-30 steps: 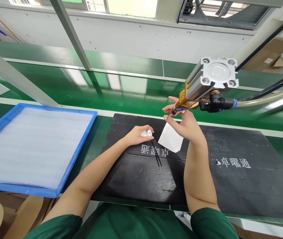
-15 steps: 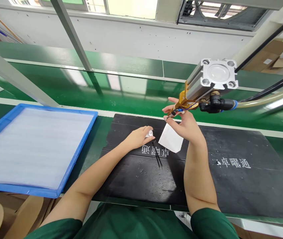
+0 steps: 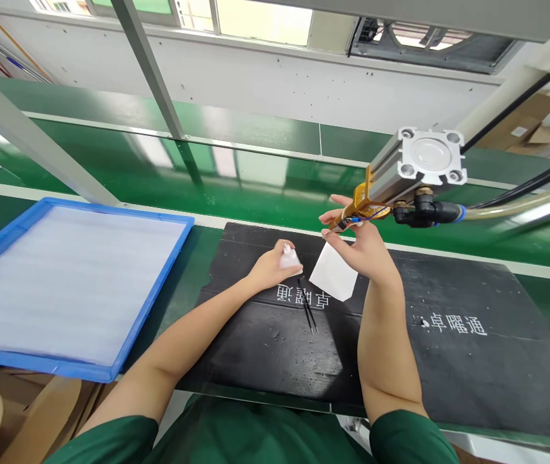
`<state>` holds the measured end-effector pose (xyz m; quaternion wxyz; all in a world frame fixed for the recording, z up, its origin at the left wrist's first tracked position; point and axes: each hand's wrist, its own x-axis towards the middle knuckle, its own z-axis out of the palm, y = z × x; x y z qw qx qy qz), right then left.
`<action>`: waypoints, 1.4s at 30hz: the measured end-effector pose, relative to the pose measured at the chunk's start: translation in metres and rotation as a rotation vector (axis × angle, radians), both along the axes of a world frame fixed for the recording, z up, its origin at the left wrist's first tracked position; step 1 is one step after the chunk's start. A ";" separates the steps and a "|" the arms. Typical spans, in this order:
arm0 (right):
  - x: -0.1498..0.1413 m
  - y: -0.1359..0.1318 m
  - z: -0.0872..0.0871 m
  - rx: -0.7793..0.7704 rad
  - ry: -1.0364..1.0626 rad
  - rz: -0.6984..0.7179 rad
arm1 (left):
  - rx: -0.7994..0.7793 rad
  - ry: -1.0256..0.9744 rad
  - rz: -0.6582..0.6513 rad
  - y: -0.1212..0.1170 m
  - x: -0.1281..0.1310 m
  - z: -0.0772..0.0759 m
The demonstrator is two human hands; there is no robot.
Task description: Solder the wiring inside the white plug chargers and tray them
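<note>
My left hand [image 3: 273, 265] is closed around a small white plastic part [image 3: 289, 258], wide at its base with a little knob on top. It is held just above the black mat [image 3: 265, 348]. My right hand [image 3: 359, 248] is raised to the right, its thumb and fingers around the gold lower end of a pneumatic tool [image 3: 364, 196] with a silver cylinder body. The tool hides part of the fingers. Below and between my hands lies a white sheet [image 3: 335, 274], probably paper. Dark tweezers [image 3: 307, 309] rest on the mat near my left fingertips.
A blue-rimmed tray [image 3: 151, 303] with a white lining stands to the left. Air hoses [image 3: 511, 200] run from the tool to the right. A grey metal post [image 3: 151, 77] rises behind the green bench [image 3: 255, 193]. Cardboard [image 3: 37, 419] sits below at the lower left.
My left hand has turned the white part, so more of its wide side and knob show. My right hand stays at the tool. The whole view has shifted slightly.
</note>
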<state>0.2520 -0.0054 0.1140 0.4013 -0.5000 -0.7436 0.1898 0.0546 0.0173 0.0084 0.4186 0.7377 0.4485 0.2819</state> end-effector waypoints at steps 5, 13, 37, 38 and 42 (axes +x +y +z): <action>0.003 0.001 0.001 0.031 -0.025 -0.002 | -0.659 -0.763 0.196 0.013 0.000 0.010; 0.008 0.003 0.001 0.042 -0.038 -0.018 | -0.888 -0.992 0.230 0.018 -0.007 0.022; 0.013 0.002 0.005 -0.101 -0.071 -0.060 | 0.035 0.507 0.589 0.105 -0.073 0.028; 0.015 0.001 0.005 -0.109 -0.087 -0.064 | 0.033 0.524 0.595 0.111 -0.071 0.029; 0.021 0.001 0.006 -0.104 -0.170 -0.114 | 0.035 0.524 0.611 0.121 -0.067 0.027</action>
